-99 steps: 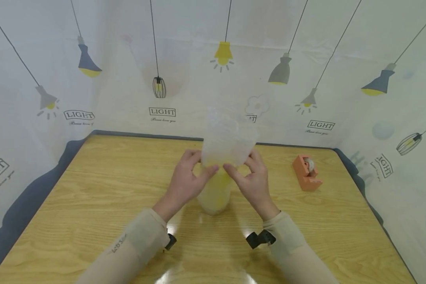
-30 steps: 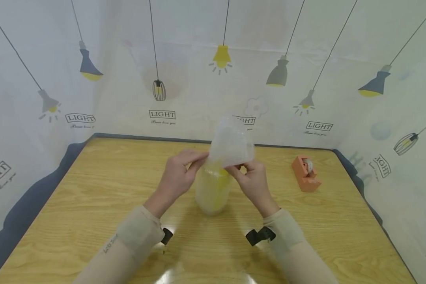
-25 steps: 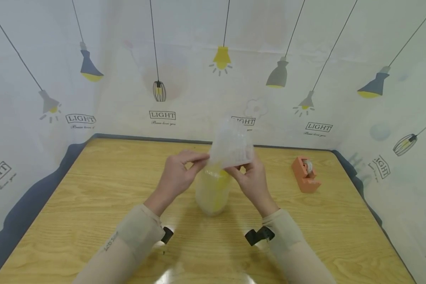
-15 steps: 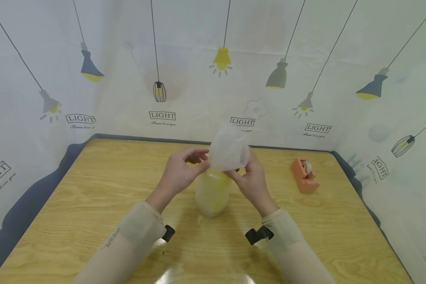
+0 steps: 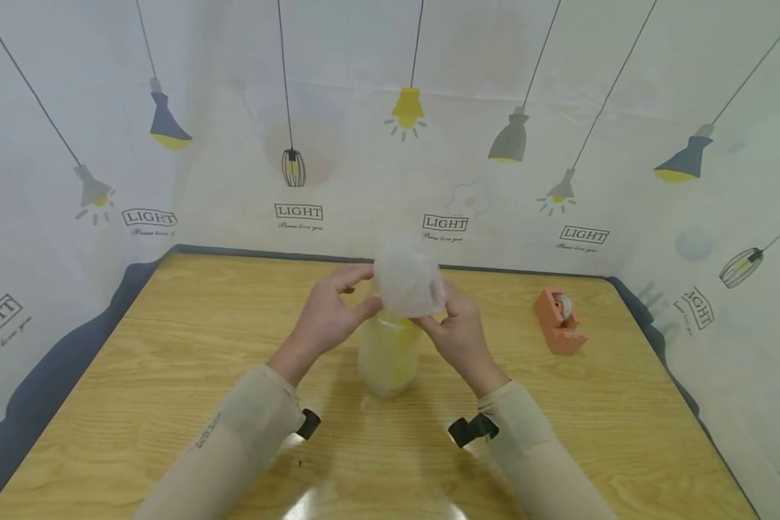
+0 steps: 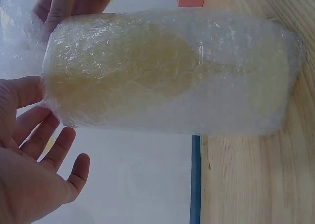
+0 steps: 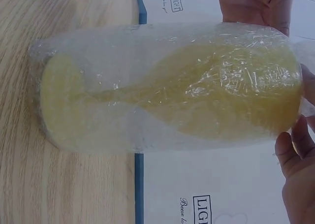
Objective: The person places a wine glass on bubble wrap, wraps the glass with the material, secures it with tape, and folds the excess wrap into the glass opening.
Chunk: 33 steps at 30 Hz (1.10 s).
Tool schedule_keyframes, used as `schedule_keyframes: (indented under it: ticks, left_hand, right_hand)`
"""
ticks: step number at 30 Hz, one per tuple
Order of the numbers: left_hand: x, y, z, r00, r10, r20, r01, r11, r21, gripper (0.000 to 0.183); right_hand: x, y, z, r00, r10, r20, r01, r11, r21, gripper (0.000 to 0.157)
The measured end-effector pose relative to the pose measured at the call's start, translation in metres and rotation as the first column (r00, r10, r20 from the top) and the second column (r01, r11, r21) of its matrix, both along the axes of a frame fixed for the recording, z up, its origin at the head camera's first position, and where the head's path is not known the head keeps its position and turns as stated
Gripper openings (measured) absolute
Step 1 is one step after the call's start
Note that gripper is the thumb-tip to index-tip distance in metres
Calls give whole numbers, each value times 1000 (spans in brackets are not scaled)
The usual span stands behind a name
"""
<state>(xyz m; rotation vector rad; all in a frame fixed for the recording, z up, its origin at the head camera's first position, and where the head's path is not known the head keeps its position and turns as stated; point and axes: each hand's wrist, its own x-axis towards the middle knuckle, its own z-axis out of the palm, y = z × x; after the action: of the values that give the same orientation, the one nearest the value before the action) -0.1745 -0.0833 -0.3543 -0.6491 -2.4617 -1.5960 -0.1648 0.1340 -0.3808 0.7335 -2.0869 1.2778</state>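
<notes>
A yellow stemmed wine glass (image 7: 197,91) stands upright on the table, wrapped in bubble wrap (image 6: 147,101); its bowl, stem and foot show through the layers. Above the bowl, the loose upper end of the wrap (image 5: 403,282) bends over in a rounded, crumpled flap. My left hand (image 5: 328,307) pinches the wrap's left edge by the glass's top with thumb and forefinger, its other fingers spread in the left wrist view. On the opposite side my right hand (image 5: 461,328) grips the flap's right edge, thumb in front; the flap partly hides its fingers.
An orange tape dispenser (image 5: 555,325) with a roll of tape stands right of the hands on the wooden table (image 5: 201,347). A pale cloth backdrop (image 5: 351,144) printed with lamps rises behind the table and along its sides.
The wrap's upper end, standing tall earlier, has bent down and bunched over the glass's top. My left hand has shifted its hold along the edge; the right has stayed beside the flap.
</notes>
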Motion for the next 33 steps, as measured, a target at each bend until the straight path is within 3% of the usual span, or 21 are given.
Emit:
schedule_keyframes:
  ticks: [8,15,29,33]
  left_hand:
    - [0,3,-2,995,19,-96,-22,999,-29,31]
    - [2,7,-2,980,46,-191,-60,996,-71,27]
    - [10,13,-2,991,100,-86,-107,991,-80,44]
    - [10,15,-4,985,116,-132,-128,988,-90,47]
  right_hand:
    - [-2,1,-2,998,-20,-67,24,999,49,38]
    - [-3,1,-2,996,-18,-90,28,994,110,33]
    - [2,-1,3,998,-60,-22,62,988,142,19]
    - [2,1,7,999,-38,28,33,988,148,19]
